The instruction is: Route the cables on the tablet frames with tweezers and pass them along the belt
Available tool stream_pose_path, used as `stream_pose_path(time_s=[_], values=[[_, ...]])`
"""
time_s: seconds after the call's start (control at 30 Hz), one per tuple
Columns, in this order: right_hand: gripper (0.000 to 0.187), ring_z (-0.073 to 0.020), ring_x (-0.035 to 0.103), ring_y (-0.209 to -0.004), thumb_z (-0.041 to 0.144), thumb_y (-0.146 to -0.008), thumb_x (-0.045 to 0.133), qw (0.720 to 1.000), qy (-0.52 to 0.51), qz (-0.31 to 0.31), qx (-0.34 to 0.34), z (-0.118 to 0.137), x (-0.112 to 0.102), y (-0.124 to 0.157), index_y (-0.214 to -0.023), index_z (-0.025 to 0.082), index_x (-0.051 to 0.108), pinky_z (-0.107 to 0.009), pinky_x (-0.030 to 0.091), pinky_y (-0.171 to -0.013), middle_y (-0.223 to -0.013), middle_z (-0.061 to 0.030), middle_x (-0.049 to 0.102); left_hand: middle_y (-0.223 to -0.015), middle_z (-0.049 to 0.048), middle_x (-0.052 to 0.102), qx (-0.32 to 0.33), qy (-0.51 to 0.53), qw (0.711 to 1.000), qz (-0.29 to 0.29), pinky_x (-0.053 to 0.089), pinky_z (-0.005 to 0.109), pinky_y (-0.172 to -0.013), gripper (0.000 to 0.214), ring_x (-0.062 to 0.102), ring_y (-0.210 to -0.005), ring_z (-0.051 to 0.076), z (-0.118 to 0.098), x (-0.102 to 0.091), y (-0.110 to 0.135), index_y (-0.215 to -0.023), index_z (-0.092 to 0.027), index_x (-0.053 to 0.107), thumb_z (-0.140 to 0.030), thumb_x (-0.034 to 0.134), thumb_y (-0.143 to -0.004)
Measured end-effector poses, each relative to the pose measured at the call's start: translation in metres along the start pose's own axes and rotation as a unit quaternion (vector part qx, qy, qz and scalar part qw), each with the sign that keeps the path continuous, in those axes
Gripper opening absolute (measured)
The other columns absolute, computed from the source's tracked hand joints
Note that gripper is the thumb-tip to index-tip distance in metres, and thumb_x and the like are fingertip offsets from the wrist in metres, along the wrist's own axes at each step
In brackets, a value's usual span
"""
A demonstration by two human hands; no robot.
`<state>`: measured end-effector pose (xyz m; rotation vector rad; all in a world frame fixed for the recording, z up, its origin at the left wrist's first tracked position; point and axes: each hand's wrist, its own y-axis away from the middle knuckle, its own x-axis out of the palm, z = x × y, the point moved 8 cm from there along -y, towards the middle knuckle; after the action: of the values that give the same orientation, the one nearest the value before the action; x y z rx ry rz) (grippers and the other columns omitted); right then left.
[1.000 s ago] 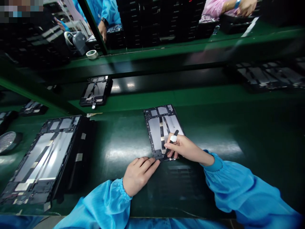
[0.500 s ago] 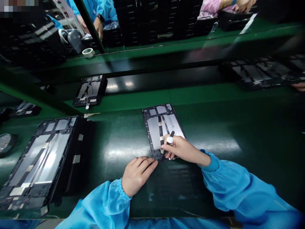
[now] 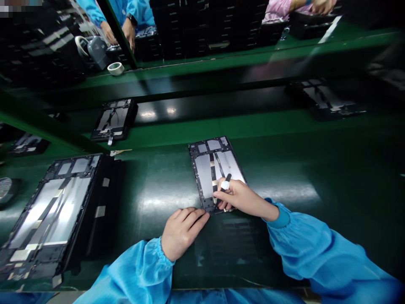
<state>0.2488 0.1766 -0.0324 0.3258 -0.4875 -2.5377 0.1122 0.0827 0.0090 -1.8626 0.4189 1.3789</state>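
No legible text or labels.

Head-worn view, forward and down

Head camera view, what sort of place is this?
Likely an electronics assembly or repair shop: an opened tablet-like device lies on the green bench, a similar device tops a dark stack, and co-workers' sleeves show beyond.

Device (image 3: 205,174) partly hidden by right fingers (image 3: 224,205), round object (image 3: 5,190) cut off left
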Motion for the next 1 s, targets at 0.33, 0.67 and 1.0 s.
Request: stream_pose_path(time_s=[0.33, 0.67, 1.0], values=[[0.022, -0.0192, 0.071, -0.058, 0.040, -0.085, 0.064, 1.000, -0.001, -0.022, -0.020, 0.002, -0.008, 0.004, -0.078, 0.021, 0.054, -0.026, 0.055, -0.046, -0.063, -0.0002, 0.068, -0.112, 0.0091, 0.065, 0.019, -0.069, 0.996, 0.047, 0.045, 0.032, -0.072, 0.036, 0.058, -0.095, 0.020, -0.008, 0.004, -0.002, -0.129, -0.018, 0.058, -0.010, 0.037, -0.100], [0.021, -0.0176, 0.063, -0.062, 0.039, -0.093, 0.056, 0.979, 0.145, -0.092, -0.106, 0.002, -0.029, 0.034, -0.081, 0.022, 0.059, -0.029, 0.048, -0.055, -0.070, 0.0001, 0.062, -0.109, 0.0085, 0.064, -0.003, -0.030, 0.999, 0.037, 0.046, 0.031, -0.074, 0.035, 0.058, -0.094, 0.019, -0.002, 0.004, -0.004, -0.126, -0.020, 0.059, -0.013, 0.034, -0.102], [0.022, -0.0175, 0.065, -0.062, 0.037, -0.093, 0.058, 0.985, 0.089, -0.099, -0.113, -0.005, -0.030, 0.031, -0.078, 0.021, 0.058, -0.029, 0.048, -0.057, -0.068, 0.0004, 0.064, -0.117, 0.0102, 0.063, 0.005, -0.029, 0.999, 0.015, 0.046, 0.033, -0.080, 0.034, 0.057, -0.105, 0.022, -0.003, 0.004, -0.005, -0.126, -0.019, 0.060, -0.013, 0.038, -0.101]])
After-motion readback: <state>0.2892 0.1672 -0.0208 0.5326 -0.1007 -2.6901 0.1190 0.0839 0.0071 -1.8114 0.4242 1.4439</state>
